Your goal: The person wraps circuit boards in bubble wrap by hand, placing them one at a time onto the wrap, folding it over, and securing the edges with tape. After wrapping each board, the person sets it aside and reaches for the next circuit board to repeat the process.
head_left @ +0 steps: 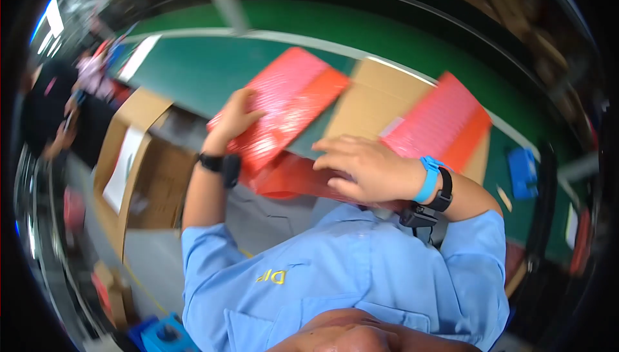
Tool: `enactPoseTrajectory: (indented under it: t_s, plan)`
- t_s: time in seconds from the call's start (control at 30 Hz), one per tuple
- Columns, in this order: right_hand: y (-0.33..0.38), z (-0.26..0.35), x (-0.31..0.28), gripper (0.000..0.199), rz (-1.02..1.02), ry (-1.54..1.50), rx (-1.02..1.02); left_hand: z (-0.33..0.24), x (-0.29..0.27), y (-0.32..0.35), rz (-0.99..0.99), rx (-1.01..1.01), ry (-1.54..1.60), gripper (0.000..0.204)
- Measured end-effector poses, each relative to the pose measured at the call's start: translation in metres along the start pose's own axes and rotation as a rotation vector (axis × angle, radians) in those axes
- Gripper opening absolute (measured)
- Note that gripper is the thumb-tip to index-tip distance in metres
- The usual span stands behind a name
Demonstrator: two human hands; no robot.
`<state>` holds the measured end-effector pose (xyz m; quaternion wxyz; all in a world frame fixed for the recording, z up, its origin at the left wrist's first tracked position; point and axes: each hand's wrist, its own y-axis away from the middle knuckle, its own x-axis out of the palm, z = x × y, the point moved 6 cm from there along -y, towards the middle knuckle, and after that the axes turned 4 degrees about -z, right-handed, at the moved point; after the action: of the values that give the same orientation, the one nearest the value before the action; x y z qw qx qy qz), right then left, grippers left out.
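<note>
A red and pink bubble-wrap bag [291, 97] lies tilted in front of me, its lower part hanging over the table's near edge. At its left edge is my left hand [238, 118], thumb on top and fingers along the side, gripping it. My right hand [367, 166] hovers beside the bag's lower red flap [293, 174], palm down with fingers stretched apart. Whether its fingertips touch the flap, I cannot tell. A second red bubble-wrap bag [442, 120] rests to the right on a flat brown cardboard sheet [371, 90].
An open cardboard box [155, 181] stands at the left, beside the green table [200, 58]. On the table's right side are a blue plastic holder [522, 172] and a small pale stick [504, 198]. Another person [55, 107] is at the far left. A blue bin [169, 336] sits lower left.
</note>
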<state>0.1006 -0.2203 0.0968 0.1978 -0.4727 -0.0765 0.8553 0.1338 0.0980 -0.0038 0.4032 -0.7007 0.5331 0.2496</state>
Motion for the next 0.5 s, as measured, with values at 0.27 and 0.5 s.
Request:
enactPoseTrajectory:
  t_s: [0.27, 0.5]
  plan:
    - [0.212, 0.006, -0.116, 0.015, -0.515, -0.091, 0.679, 0.046, -0.008, -0.004, -0.071, -0.091, -0.034, 0.05]
    - [0.463, -0.035, -0.206, 0.024, -1.326, 0.211, 1.298, 0.034, 0.002, -0.019, 0.011, -0.109, -0.036, 0.043]
